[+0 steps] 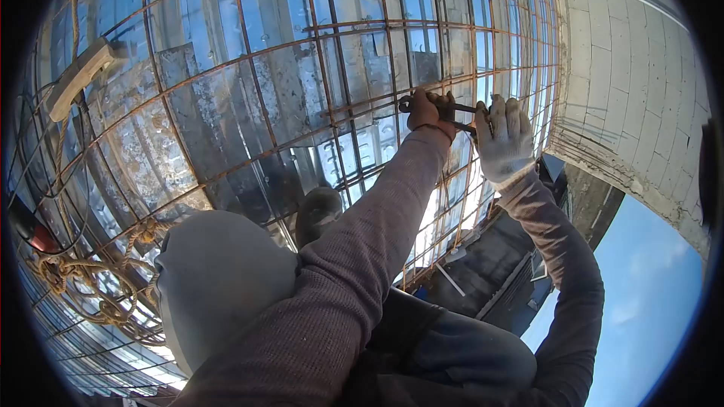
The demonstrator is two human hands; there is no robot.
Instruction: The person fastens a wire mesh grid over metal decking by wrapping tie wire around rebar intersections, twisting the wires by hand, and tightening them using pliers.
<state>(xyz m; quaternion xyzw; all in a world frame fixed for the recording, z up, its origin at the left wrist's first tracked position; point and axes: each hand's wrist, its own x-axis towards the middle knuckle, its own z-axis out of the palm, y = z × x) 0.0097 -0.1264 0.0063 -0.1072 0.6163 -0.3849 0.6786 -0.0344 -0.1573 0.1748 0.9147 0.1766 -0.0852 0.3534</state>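
Note:
My left hand (428, 111) is closed around a dark pair of pincers (407, 104) in front of the rusty rebar mesh (326, 68). The jaws stick out to the left of the fist, and two handles spread to the right. Beside the handle ends is my right hand (507, 139), in a pale knit glove with dirty fingertips. Its fingers stretch upward and stand slightly apart; whether the thumb touches a handle I cannot tell.
Corrugated metal sheeting (264, 0) stands behind the mesh. A wooden-handled tool (79, 79) and tangled rope (98, 279) hang on the left. To the right is a pale block wall (618, 68). My bent knees (226, 279) and a shoe (318, 211) are close to the mesh; dark roofing (483, 271) lies far below.

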